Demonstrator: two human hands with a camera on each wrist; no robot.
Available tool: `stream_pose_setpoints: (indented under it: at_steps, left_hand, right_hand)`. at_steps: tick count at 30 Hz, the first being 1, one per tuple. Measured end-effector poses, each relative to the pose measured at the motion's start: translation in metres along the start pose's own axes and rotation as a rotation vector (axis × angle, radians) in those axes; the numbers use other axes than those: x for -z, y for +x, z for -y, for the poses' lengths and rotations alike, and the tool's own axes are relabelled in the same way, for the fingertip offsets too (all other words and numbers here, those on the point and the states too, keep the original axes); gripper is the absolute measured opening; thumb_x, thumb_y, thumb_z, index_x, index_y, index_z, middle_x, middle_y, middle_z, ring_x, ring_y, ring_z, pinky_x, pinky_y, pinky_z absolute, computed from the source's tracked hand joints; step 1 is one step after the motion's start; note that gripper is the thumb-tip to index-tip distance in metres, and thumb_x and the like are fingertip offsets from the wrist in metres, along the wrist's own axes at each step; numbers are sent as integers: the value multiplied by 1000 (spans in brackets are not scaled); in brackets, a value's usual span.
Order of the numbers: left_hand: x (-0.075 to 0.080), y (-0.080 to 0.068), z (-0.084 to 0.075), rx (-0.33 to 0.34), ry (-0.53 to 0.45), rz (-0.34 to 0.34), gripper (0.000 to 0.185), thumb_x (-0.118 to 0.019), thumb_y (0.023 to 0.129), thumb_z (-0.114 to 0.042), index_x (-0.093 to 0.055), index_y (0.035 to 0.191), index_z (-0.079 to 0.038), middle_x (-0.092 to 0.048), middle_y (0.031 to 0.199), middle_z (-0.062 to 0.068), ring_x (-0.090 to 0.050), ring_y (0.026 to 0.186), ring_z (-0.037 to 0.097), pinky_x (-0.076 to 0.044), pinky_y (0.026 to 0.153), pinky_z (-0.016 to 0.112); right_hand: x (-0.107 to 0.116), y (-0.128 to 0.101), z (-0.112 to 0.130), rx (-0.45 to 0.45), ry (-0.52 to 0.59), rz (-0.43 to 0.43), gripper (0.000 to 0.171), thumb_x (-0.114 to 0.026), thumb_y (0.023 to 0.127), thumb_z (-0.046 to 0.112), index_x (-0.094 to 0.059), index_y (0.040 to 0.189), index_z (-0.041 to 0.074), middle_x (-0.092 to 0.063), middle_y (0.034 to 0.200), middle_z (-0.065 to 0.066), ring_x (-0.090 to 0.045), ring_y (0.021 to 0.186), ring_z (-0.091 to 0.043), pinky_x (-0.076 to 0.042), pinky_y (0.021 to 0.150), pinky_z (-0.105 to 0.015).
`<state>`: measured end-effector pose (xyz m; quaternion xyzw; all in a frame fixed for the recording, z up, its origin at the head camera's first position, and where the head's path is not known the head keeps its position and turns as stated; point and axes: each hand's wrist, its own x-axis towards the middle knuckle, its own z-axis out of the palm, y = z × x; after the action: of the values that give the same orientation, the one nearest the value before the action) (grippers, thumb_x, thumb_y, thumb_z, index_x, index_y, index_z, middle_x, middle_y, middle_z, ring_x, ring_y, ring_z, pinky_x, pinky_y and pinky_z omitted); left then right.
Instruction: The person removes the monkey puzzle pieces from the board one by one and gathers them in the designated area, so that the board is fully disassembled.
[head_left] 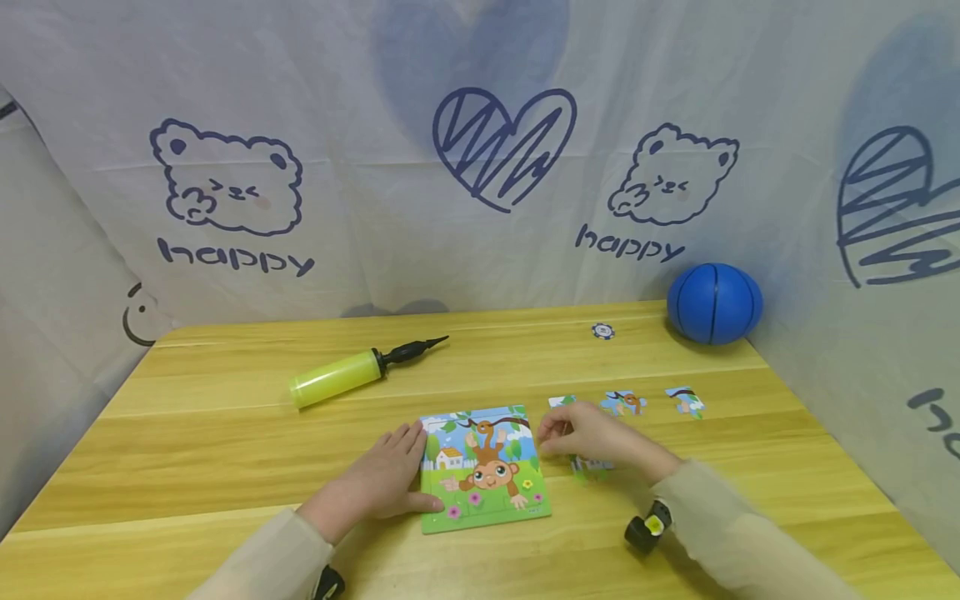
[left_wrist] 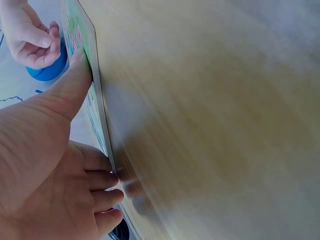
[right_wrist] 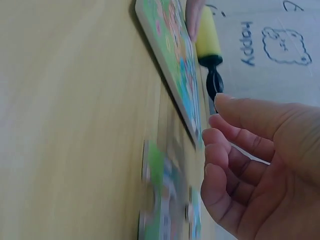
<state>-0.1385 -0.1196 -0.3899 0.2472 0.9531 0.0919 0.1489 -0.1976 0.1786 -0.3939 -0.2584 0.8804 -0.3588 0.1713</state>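
A square jigsaw puzzle (head_left: 487, 471) with a hanging monkey picture lies in its tray on the table. My left hand (head_left: 378, 479) rests at its left edge, the thumb (left_wrist: 80, 67) on the top face and the other fingers extended along the side. Just off the right edge hovers my right hand (head_left: 592, 435), its fingers (right_wrist: 217, 185) loosely bent. Nothing shows between the thumb and fingers in the right wrist view. Beneath and beside that hand lie loose puzzle pieces (head_left: 592, 468), partly covered by it.
More loose pieces (head_left: 624, 403) lie right of the hand, one (head_left: 686, 402) farthest right. Behind the puzzle lies a yellow hand pump (head_left: 337, 379) with a black nozzle. A poker chip (head_left: 603, 331) and a blue ball (head_left: 715, 304) sit near the back curtain (head_left: 360, 183).
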Motion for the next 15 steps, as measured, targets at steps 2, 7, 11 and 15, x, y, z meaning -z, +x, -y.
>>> stream_pose_setpoints:
  at_steps: [2, 7, 11, 15]
  left_hand:
    - [0, 0, 0, -2, 3, -2, 94, -59, 81, -55, -25, 139, 12, -17, 146, 26, -16, 134, 39, -15, 109, 47]
    - [0, 0, 0, -5, 7, -2, 95, -59, 81, -55, -26, 139, 12, -17, 146, 27, -16, 134, 39, -15, 109, 47]
    - [0, 0, 0, -5, 12, -1, 95, -59, 81, -56, -25, 139, 12, -17, 146, 26, -16, 134, 38, -15, 109, 47]
    - [0, 1, 1, -3, 14, -1, 96, -58, 81, -57, -25, 139, 12, -17, 146, 26, -16, 134, 38, -15, 109, 47]
  right_hand:
    - [-5, 5, 5, 14, -8, 11, 9, -67, 85, 15, -66, 91, 9, -57, 75, 3, -52, 67, -14, -46, 58, -28]
    - [-17, 15, 15, 58, 6, 46, 14, -67, 85, 12, -63, 98, 8, -55, 76, 2, -51, 66, -14, -45, 56, -27]
    - [-27, 25, 21, 113, -29, 72, 20, -68, 84, 13, -62, 102, 7, -54, 77, 4, -50, 66, -11, -45, 59, -25]
    - [-35, 31, 28, 123, -84, 79, 27, -71, 82, 18, -62, 106, 8, -53, 76, 5, -48, 65, -10, -44, 58, -25]
